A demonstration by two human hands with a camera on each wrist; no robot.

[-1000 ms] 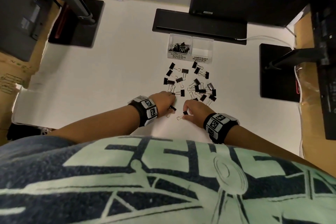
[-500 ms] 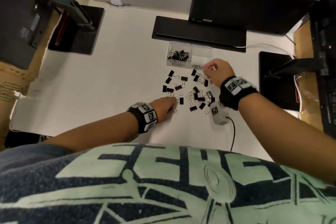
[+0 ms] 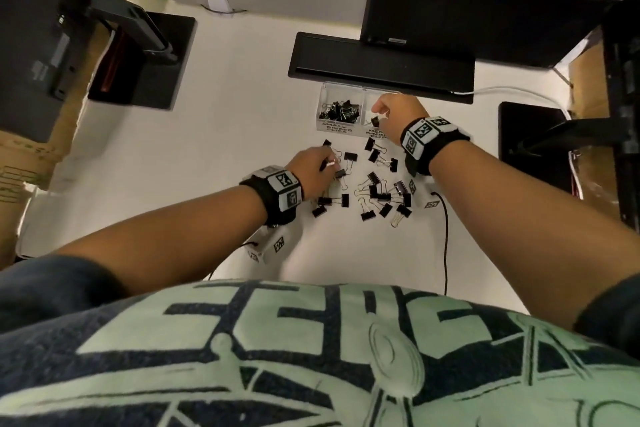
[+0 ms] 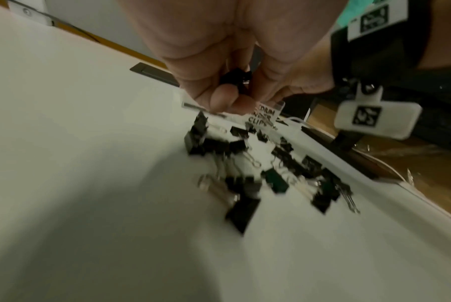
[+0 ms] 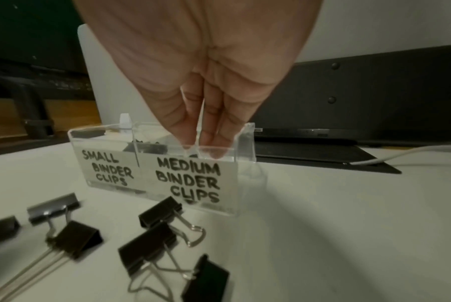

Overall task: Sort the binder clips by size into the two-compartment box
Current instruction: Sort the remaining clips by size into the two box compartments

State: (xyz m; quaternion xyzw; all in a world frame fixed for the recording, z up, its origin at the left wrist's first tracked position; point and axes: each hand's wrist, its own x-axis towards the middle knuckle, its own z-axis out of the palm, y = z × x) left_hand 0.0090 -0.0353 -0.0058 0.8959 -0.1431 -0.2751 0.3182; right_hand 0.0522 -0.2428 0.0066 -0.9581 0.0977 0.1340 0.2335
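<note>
Since half a second ago, the right hand (image 3: 398, 118) has moved from the clips at the box front to above the box's (image 5: 245, 143) medium compartment at 12 o'clock, fingers (image 5: 219, 143) hanging straight down into it with a wire handle between them; whether they grip it I cannot tell. Meanwhile the left hand (image 3: 311, 166) has shifted forward to 10 o'clock of the loose clips (image 3: 381, 198) on the surface (image 3: 225, 149) and pinches a small black clip (image 4: 236, 78). More small clips (image 3: 337, 111) fill the left compartment.
</note>
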